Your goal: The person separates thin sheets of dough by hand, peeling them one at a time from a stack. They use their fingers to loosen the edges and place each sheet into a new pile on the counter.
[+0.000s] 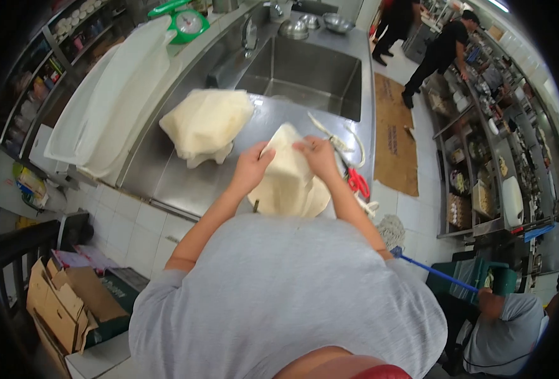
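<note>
A pale, cream-coloured sheet is pinched at its upper part between my two hands, its lower part spreading over the steel counter in front of my shirt. My left hand grips its left edge, fingers closed. On the other edge, my right hand is closed as well. A pile of similar cream sheets sits on the counter to the left, apart from my hands. Red-handled scissors lie right of my right hand, beside whitish strips.
Beyond the counter is a steel sink with metal bowls behind it. A green scale and a white tub stand left. Other people stand at the upper right; one at lower right holds a blue mop handle.
</note>
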A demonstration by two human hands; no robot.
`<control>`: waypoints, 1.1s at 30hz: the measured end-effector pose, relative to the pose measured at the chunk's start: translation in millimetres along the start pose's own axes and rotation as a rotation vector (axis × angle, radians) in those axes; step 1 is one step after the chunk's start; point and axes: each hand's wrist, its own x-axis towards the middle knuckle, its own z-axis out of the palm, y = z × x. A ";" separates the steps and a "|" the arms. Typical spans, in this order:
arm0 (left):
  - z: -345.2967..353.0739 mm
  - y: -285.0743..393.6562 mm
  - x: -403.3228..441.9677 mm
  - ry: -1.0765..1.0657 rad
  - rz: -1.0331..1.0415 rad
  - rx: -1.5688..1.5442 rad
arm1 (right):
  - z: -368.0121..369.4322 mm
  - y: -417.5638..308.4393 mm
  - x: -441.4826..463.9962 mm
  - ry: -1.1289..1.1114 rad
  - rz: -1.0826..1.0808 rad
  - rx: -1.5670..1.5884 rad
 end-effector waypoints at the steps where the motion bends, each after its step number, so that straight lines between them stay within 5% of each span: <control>1: -1.6 -0.4 2.9 -0.037 -0.029 -0.005 | -3.4 -7.9 -0.6 0.003 -0.003 -0.010; 8: -1.9 18.1 13.5 -0.185 -0.237 -0.075 | 2.2 -33.3 -15.4 -0.060 -0.117 -0.107; 20: 3.7 0.2 11.1 -0.176 -0.221 -0.028 | 23.5 -18.2 -12.7 -0.066 -0.020 0.056; 23: 8.6 0.2 5.4 -0.156 -0.059 0.078 | 36.9 -12.7 -15.8 -0.072 -0.011 0.126; 29: 1.4 -10.5 4.0 -0.146 -0.283 -0.153 | 26.3 -11.9 -15.7 -0.061 -0.077 -0.052; 33: 0.3 -3.3 3.5 -0.105 -0.247 -0.192 | 28.0 -15.5 -13.0 -0.031 -0.029 -0.017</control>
